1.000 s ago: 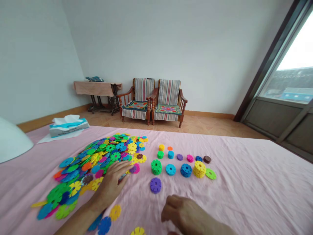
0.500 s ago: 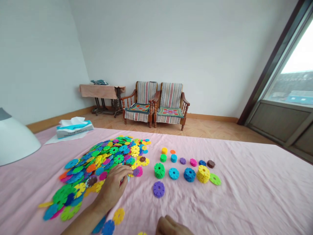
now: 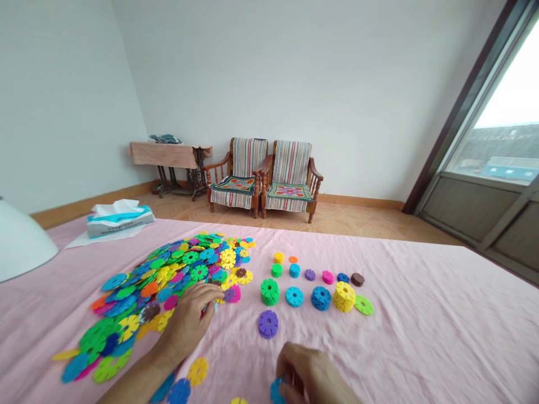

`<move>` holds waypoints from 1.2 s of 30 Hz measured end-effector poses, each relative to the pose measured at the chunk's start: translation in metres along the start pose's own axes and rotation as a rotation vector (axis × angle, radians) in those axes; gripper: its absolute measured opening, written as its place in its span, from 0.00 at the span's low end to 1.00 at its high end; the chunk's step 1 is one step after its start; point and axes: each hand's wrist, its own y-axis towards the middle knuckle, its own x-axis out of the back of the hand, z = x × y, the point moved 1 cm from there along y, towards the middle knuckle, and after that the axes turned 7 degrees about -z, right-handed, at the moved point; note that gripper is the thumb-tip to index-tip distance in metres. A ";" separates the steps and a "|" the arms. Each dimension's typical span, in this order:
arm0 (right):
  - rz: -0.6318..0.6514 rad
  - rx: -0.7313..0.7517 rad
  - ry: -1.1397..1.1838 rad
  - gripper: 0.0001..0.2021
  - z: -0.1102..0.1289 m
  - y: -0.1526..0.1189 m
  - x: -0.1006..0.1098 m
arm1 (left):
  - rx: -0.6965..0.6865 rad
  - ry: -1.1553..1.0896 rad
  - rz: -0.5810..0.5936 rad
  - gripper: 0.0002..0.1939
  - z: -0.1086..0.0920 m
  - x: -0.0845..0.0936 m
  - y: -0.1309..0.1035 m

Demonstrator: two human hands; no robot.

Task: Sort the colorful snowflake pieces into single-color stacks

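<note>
The tissue box (image 3: 120, 227) bears dark lettering too blurred to read. The right hand (image 3: 311, 371) pinches a blue disc (image 3: 277, 391) between bent fingers. The left hand (image 3: 194, 311) half curls at the disc pile (image 3: 164, 274); whether it grips anything, I cannot tell.

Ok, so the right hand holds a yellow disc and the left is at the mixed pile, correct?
Not quite: the head view shows the right hand holding a blue disc, not a yellow one. The left hand is at the mixed pile, as you say.
</note>
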 end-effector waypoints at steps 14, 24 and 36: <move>-0.144 -0.297 0.068 0.09 -0.020 0.018 0.033 | -0.002 0.008 0.031 0.13 0.003 -0.002 -0.002; -0.123 -0.293 -0.054 0.08 -0.019 0.016 0.036 | -0.019 0.003 0.007 0.12 0.006 -0.004 -0.001; -0.167 -0.170 -0.218 0.08 -0.027 0.010 0.046 | -0.037 0.010 -0.007 0.12 0.006 -0.004 0.000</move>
